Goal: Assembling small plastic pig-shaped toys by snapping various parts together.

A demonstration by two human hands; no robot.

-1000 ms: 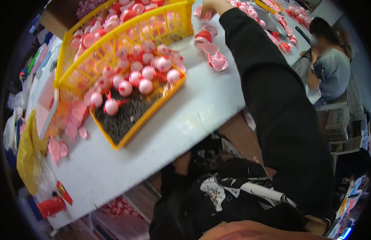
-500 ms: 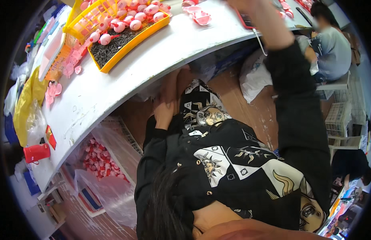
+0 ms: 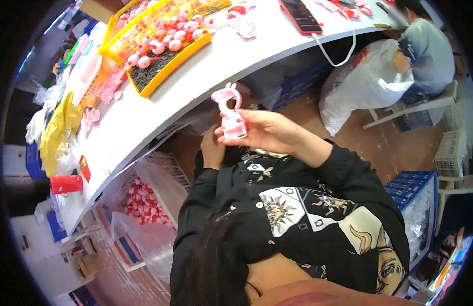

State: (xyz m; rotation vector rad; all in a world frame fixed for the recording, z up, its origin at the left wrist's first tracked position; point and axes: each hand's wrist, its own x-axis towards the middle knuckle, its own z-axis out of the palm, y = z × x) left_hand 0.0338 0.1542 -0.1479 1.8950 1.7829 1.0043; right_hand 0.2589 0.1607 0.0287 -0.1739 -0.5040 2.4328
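Since the earlier frame, my right hand [image 3: 269,131] has withdrawn from the white table [image 3: 216,76], fingers pinching a pink toy [image 3: 229,113] below its edge. My left hand [image 3: 212,149] rests curled in my lap; its grip cannot be determined.

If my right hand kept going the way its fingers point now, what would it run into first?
The right hand, holding a pink plastic toy part, points left toward the left hand at the lap. That hand looks like the first thing in line, with the white table's edge just beyond, though depth is hard to judge.

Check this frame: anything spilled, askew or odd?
Mostly orderly. A few loose pink parts lie on the table beside the yellow tray. The right hand holds a pink toy intact.
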